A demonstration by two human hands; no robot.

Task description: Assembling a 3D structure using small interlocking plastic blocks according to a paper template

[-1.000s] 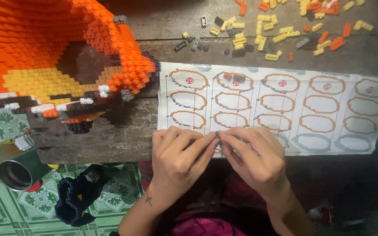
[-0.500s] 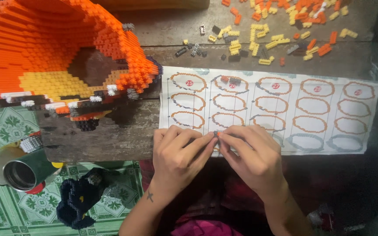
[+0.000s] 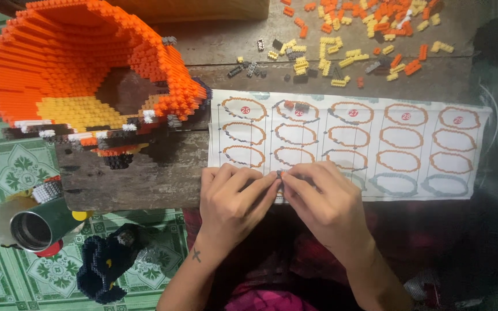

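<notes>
Head view: left hand (image 3: 234, 198), right hand (image 3: 321, 198) grip pinching tiny brick (image 3: 279, 173), mostly hidden.

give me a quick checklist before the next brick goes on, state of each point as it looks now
1. Small piece pinched between left hand and right hand: ok.
2. Piece's colour and shape readable: cannot tell, fingertips cover it.
3. Instruction sheet flat and in view: ok, though both hands cover its lower edge.
4. Loose bricks sorted: not ok, scattered orange, yellow and dark ones.
5. Orange brick model resting on the wooden table: ok.
</notes>
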